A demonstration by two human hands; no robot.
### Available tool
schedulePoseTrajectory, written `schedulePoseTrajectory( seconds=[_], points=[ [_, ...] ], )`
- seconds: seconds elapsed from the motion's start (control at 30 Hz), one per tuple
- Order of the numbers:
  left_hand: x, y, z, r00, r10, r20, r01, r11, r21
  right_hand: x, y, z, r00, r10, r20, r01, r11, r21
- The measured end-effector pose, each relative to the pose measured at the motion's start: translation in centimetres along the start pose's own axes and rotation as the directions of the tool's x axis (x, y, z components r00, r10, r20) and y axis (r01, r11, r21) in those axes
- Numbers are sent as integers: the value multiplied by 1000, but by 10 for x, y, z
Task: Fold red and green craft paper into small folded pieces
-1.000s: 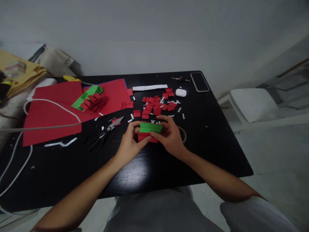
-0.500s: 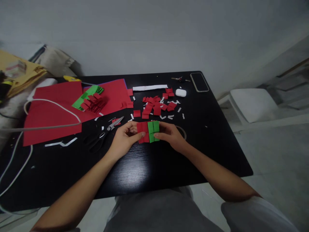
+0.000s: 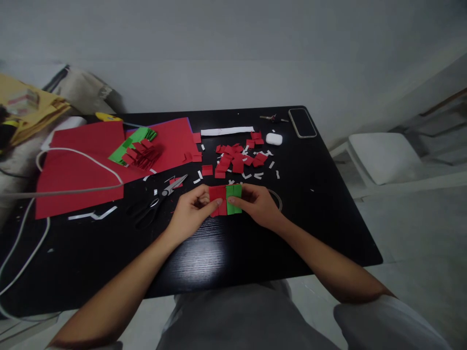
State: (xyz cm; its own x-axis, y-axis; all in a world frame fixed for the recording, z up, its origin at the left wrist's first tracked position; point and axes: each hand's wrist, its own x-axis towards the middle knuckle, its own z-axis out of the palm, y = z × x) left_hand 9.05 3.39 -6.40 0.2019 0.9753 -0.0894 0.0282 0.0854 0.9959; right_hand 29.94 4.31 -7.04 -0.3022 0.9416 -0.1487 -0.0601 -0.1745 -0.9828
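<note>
Above the front edge of the black table [image 3: 262, 253], left hand [image 3: 191, 211] grips the red folded paper [image 3: 218, 200]; right hand [image 3: 260, 206] pinches the adjoining green folded paper [image 3: 234, 199]. Open tabletop extends rightward; scissors [image 3: 160, 199] lie left

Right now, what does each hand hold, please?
Left hand: closed, holding red folded paper.
Right hand: closed, holding green folded paper.

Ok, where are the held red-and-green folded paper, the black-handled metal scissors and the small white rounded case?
Red-and-green folded paper [image 3: 234, 191]: head view, green half.
Scissors [image 3: 165, 193]: head view, pivot.
White case [image 3: 274, 139]: head view, top.
</note>
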Motion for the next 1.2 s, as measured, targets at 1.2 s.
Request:
schedulePoseTrajectory(
  seconds=[1.2],
  points=[
    [-1, 9, -2, 999, -25, 29, 27, 995, -96, -4, -8, 3, 1000, 28, -13, -25, 977, 210]
  ],
)
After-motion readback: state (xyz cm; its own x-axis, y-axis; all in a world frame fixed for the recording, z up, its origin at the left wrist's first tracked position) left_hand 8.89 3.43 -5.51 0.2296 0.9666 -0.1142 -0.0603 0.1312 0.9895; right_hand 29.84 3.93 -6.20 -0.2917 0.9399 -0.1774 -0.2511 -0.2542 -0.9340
